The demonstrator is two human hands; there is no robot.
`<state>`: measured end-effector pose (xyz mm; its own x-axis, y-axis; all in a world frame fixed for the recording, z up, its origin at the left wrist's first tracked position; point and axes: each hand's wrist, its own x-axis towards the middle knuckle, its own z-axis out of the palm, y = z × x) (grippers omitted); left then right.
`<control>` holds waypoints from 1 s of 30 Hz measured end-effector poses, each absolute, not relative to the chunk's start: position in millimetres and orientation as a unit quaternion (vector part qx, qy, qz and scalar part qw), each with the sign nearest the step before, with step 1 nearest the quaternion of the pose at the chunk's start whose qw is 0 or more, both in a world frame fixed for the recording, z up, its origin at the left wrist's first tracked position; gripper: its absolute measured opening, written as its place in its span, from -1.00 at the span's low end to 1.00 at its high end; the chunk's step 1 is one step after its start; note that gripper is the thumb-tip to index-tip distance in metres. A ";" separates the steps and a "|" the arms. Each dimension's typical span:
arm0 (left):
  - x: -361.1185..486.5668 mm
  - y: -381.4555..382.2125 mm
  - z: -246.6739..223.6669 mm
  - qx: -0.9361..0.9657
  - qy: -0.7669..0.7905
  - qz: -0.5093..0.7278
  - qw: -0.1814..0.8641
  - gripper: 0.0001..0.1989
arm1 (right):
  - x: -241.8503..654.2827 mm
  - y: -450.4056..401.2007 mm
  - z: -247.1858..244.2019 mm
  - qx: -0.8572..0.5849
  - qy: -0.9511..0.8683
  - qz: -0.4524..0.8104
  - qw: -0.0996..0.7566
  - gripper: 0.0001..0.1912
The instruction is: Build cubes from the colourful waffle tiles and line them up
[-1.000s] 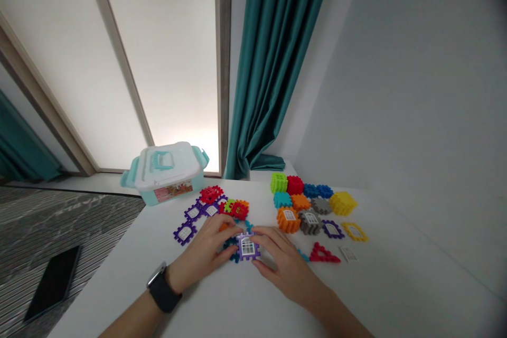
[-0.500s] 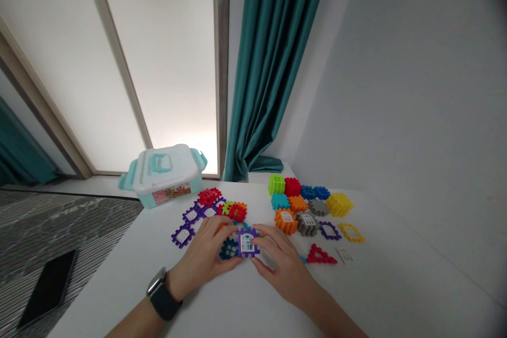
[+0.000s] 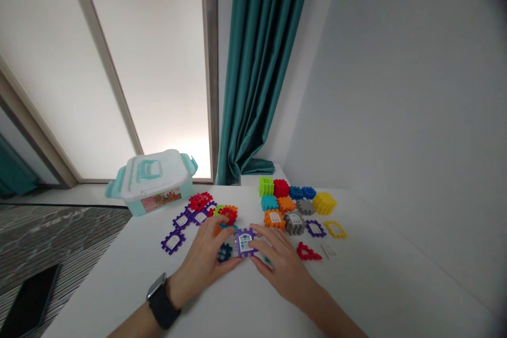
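Note:
Between my two hands is a purple square building tile (image 3: 245, 243) with a white window insert. My left hand (image 3: 208, 251) pinches its left edge, and my right hand (image 3: 279, 259) grips the right edge, fingers above and thumb below. A dark blue tile (image 3: 224, 252) lies just behind and beside it, partly covered by my left hand. Behind my left fingers are red and lime-green tiles (image 3: 225, 213), with purple window tiles (image 3: 173, 242) and a red tile (image 3: 200, 200) farther left. A red triangle piece (image 3: 308, 251) lies right of my right hand.
Stacked tiles stand at the back right, including yellow (image 3: 324, 203), orange (image 3: 274, 219) and grey (image 3: 294, 223). A purple frame (image 3: 315, 228), a yellow frame (image 3: 336, 229) and a white window insert (image 3: 328, 251) lie near them. A lidded box (image 3: 156, 177) sits at the table's back left.
The camera view has turned slightly, so the table things sit farther left in the picture. Both hands still hold the purple tile, in nearly the same grip.

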<state>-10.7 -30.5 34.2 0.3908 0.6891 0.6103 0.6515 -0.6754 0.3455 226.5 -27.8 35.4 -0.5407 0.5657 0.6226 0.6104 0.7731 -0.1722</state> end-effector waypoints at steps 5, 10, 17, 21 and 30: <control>6.2 -24.2 33.3 0.832 0.392 0.391 0.036 -0.56 | 236.9 -33.1 30.5 -0.377 -0.848 -0.036 0.371 -0.71; 31.0 -19.0 35.3 0.838 0.380 0.386 0.060 -0.59 | 251.5 -37.3 26.7 -0.401 -0.825 -0.028 0.398 -0.69; 79.5 -13.1 36.9 0.857 0.357 0.366 0.063 -0.55 | 290.9 -46.4 19.2 -0.428 -0.794 -0.083 0.424 -0.68; 102.8 -6.5 32.4 0.868 0.348 0.351 0.046 -0.52 | 315.1 -49.7 12.4 -0.450 -0.784 -0.094 0.417 -0.68; 117.1 -13.6 31.3 0.893 0.294 0.341 -0.011 -0.71 | 380.8 -24.0 -4.7 -0.506 -0.755 -0.086 0.408 -0.73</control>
